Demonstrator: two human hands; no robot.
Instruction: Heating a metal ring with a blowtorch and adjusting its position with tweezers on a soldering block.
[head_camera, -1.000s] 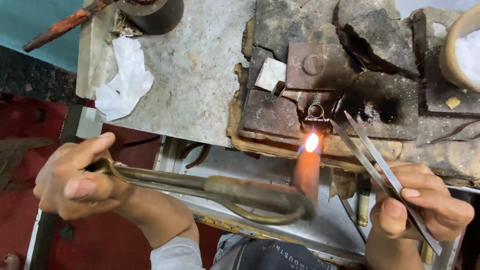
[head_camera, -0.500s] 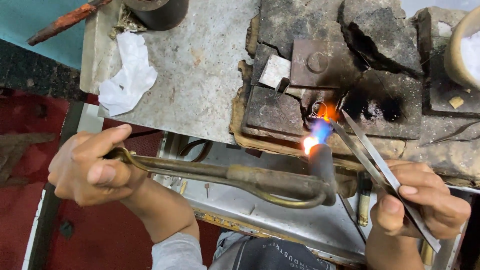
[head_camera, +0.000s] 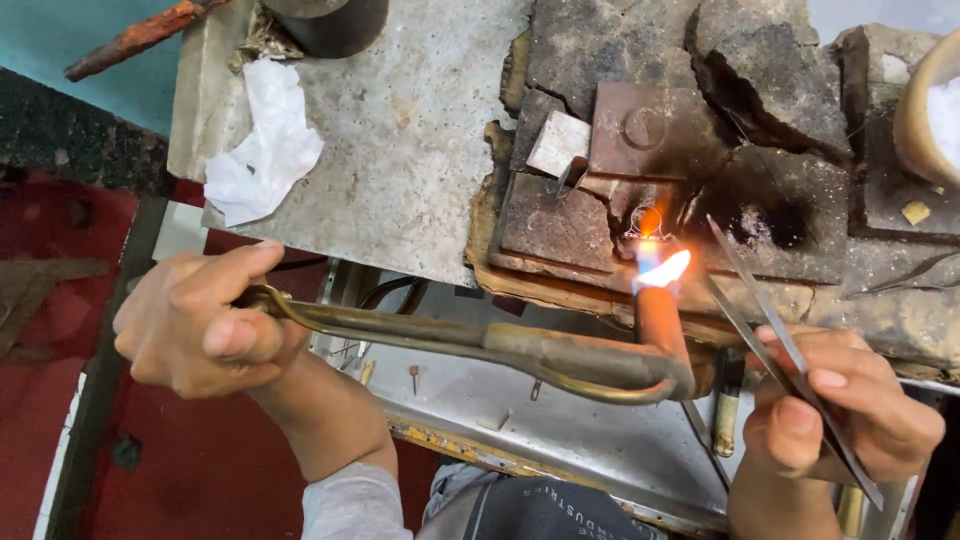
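The long brass torch (head_camera: 480, 345) lies nearly level across the middle of the frame, its handle clamped in the left hand (head_camera: 200, 320) at left and its nozzle turned up at right of centre. Its flame (head_camera: 662, 268) plays on a small wire piece (head_camera: 645, 225) sitting on the charred blocks (head_camera: 560, 225) just above. The right hand (head_camera: 850, 410), lower right and nearer that piece, pinches steel tweezers (head_camera: 770, 320) whose tips slant up-left, just beside the flame.

Brass-coloured blowtorch (head_camera: 480, 345); orange-yellow flame (head_camera: 662, 270), blue at base. Silver tweezers (head_camera: 790, 365). White crumpled paper (head_camera: 262, 150) at the grey worktop (head_camera: 400, 130) left edge.
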